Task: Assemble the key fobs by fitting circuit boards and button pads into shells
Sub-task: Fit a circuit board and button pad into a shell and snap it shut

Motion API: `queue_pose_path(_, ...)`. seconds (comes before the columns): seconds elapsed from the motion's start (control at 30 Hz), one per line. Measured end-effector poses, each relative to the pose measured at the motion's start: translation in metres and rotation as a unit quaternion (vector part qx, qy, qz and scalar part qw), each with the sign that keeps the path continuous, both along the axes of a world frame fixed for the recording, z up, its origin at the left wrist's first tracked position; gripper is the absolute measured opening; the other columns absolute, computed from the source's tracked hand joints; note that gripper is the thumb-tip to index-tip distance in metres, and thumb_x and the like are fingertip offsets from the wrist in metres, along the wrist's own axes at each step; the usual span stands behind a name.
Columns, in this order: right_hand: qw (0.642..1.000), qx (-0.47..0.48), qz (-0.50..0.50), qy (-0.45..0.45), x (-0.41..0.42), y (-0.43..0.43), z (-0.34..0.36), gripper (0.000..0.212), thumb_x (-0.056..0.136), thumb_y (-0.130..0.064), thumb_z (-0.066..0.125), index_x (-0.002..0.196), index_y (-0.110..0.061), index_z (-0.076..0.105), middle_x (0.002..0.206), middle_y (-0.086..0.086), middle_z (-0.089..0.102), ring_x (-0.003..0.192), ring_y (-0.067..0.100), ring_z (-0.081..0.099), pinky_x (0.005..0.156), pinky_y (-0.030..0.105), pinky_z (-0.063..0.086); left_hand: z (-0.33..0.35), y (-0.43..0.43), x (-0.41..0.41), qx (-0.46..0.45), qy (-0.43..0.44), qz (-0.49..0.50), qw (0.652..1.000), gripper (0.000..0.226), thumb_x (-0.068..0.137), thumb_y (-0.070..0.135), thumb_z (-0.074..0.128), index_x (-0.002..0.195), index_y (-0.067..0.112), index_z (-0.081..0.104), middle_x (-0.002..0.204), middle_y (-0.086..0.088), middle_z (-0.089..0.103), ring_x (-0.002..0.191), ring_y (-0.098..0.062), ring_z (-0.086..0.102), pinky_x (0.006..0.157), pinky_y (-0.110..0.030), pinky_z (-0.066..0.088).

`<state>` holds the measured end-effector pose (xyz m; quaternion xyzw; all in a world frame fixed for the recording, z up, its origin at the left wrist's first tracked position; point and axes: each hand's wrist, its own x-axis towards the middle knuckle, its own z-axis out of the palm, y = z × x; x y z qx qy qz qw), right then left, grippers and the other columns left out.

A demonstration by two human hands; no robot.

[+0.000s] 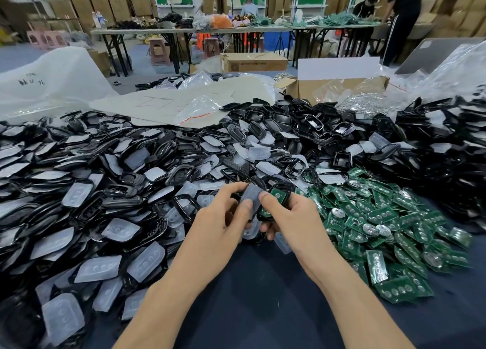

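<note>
- Head view: left hand (218,217) pinches a translucent button pad (252,195) over the shell (288,188), probably to align it.
- Underneath, right hand (292,217) grips that shell, green circuit board (277,194) seated inside, above the surface (263,296).

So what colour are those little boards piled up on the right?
Green, with silvery round parts: the circuit boards, best seen in the head view.

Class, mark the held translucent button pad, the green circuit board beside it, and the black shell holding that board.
Translucent grey button pad (253,194): head view, flat middle.
Green circuit board (278,195): head view, exposed face.
Black plastic shell (288,191): head view, right rim.
</note>
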<state>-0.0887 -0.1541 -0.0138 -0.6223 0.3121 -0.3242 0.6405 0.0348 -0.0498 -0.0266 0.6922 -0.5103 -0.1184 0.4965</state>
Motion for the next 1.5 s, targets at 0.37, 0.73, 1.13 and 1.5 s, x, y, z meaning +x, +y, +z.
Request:
queue_pose_path(0.37,0.995,-0.076,0.021,0.053,0.0,0.006,0.0,0.023,0.096,-0.027,0.066,0.087,-0.006,0.066,0.065,0.007,0.072,0.051,0.018,0.065,0.047,0.026,0.049,0.011,-0.004,-0.008,-0.05,0.132,0.058,0.988,0.013,0.099,0.032,0.058,0.096,0.045,0.059,0.083,0.009,0.066,0.064,-0.016,0.057,0.057,-0.045,0.055)
queue_pose_path(0.73,0.995,-0.083,0.051,0.031,-0.001,0.011,0.003,0.017,0.097,-0.019,0.065,0.089,-0.004,0.065,0.062,0.001,0.068,0.053,0.014,0.067,0.047,0.023,0.05,0.018,-0.003,-0.006,-0.06,0.207,0.05,0.975,0.014,0.098,0.019,0.061,0.088,0.028,0.063,0.074,0.008,0.064,0.06,-0.005,0.054,0.053,-0.023,0.051)
queue_pose_path(1.13,0.997,-0.027,0.075,-0.023,0.0,0.01,0.007,0.03,0.1,-0.017,0.06,0.073,-0.017,0.072,0.063,0.011,0.071,0.052,0.017,0.063,0.046,0.024,0.051,0.015,0.0,-0.007,-0.053,0.124,0.074,0.988,0.024,0.107,0.034,0.044,0.108,0.037,0.068,0.089,0.012,0.072,0.083,-0.01,0.068,0.074,-0.032,0.057)
queue_pose_path(1.5,0.998,0.003,0.056,-0.029,-0.001,0.007,0.004,0.019,0.1,-0.018,0.062,0.093,-0.002,0.069,0.074,0.007,0.074,0.055,0.018,0.065,0.048,0.025,0.05,0.016,0.002,-0.007,-0.059,0.14,0.067,0.986,0.015,0.1,0.036,0.055,0.104,0.041,0.068,0.087,0.009,0.07,0.067,-0.012,0.065,0.058,-0.022,0.054)
